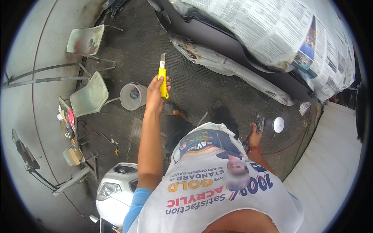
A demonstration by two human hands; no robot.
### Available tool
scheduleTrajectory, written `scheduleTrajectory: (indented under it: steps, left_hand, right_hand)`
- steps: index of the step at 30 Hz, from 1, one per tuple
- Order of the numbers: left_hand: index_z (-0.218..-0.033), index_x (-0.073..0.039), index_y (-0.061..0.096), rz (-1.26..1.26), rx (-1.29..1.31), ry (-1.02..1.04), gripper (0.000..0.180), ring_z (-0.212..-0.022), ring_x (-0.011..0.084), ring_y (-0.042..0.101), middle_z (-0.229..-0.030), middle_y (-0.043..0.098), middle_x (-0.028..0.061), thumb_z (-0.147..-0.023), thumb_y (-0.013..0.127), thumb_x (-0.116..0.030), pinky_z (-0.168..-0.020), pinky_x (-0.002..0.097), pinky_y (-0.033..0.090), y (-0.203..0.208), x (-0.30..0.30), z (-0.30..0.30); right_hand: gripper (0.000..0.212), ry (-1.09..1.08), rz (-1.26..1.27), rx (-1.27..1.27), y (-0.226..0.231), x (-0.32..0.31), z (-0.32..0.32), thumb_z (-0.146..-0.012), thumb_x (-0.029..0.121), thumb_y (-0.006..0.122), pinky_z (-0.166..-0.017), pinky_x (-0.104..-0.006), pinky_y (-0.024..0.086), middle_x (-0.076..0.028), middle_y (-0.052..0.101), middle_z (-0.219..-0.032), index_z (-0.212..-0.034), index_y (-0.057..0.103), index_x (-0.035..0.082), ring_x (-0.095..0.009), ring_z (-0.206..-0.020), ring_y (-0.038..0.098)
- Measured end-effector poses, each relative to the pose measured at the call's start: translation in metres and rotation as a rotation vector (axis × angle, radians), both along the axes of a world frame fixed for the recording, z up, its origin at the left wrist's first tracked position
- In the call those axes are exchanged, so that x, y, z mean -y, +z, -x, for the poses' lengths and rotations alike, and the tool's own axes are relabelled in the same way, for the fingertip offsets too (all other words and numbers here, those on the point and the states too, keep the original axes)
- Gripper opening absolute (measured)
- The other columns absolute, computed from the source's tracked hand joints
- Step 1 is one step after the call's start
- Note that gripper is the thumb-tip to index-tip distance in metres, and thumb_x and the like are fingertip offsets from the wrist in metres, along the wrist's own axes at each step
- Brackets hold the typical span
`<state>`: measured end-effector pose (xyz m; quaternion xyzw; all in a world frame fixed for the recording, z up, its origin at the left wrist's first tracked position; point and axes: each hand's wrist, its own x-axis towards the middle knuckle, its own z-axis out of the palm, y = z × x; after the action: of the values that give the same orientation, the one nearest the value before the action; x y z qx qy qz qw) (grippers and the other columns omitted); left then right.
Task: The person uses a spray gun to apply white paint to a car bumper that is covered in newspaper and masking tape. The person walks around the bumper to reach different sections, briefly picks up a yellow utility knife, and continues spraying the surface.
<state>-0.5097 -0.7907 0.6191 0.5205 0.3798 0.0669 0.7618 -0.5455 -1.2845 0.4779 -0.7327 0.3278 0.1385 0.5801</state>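
Note:
A yellow utility knife (162,73) is gripped in my left hand (154,93), raised in front of me on the left. Its metal blade is out and points away from me. Low at my right side, my right hand (254,136) is closed around a grey metal spray gun (260,121). A round white lid or cup top (278,124) shows right beside the gun; whether it is joined to it I cannot tell. Newspaper (268,31) wraps the large vehicle body ahead, above a dark grey panel (248,54) along its edge.
A whitish bucket (125,101) with something grey inside stands left of my left hand. Two worn chairs (91,95) are by the left wall. Behind them, a small table holds tools and boxes (75,154). A white motor scooter (112,190) stands at lower left. A thin hose (289,145) crosses the floor at right.

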Motion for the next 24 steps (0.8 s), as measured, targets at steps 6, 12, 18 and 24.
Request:
scheduleTrajectory:
  steps: [6, 12, 18, 24]
  left_hand:
    - [-0.136, -0.004, 0.055, 0.032, 0.093, -0.051, 0.032, -0.093, 0.0130, 0.065, -0.111, 0.068, 0.0079, -0.108, 0.055, -0.020, -0.084, 0.0293, 0.057, -0.018, -0.137, -0.040]
    - [-0.135, -0.004, 0.055, 0.067, 0.111, -0.245, 0.030, -0.094, 0.0133, 0.065, -0.112, 0.069, 0.0083, -0.108, 0.054, -0.019, -0.085, 0.0290, 0.057, -0.015, -0.249, -0.066]
    - [-0.135, -0.003, 0.055, 0.108, 0.088, -0.362, 0.030, -0.096, 0.0134, 0.065, -0.114, 0.070, 0.0094, -0.109, 0.053, -0.019, -0.085, 0.0288, 0.057, -0.029, -0.311, -0.093]
    - [-0.136, -0.003, 0.054, 0.194, 0.076, -0.424, 0.033, -0.098, 0.0136, 0.064, -0.115, 0.070, 0.0099, -0.111, 0.048, -0.023, -0.088, 0.0291, 0.055, -0.037, -0.332, -0.143]
  right_hand:
    - [0.037, -0.220, 0.053, 0.105, -0.012, -0.123, 0.061, -0.104, 0.029, 0.062, -0.047, -0.0314, 0.053, -0.007, 0.073, -0.107, -0.135, 0.056, 0.009, -0.015, -0.082, 0.069]
    - [0.025, -0.312, 0.135, -0.036, -0.024, -0.254, 0.157, -0.104, 0.022, 0.063, -0.074, -0.0370, 0.056, -0.009, 0.072, -0.103, -0.123, 0.058, 0.007, -0.020, -0.095, 0.071]
    - [0.025, -0.285, 0.069, 0.016, -0.058, -0.338, 0.208, -0.103, 0.023, 0.063, -0.086, -0.0386, 0.052, -0.008, 0.073, -0.099, -0.122, 0.060, 0.007, -0.021, -0.093, 0.070]
    - [0.024, -0.429, 0.028, -0.062, -0.036, -0.410, 0.149, -0.103, 0.023, 0.063, -0.087, -0.0380, 0.052, -0.008, 0.073, -0.099, -0.121, 0.061, 0.007, -0.020, -0.094, 0.070]
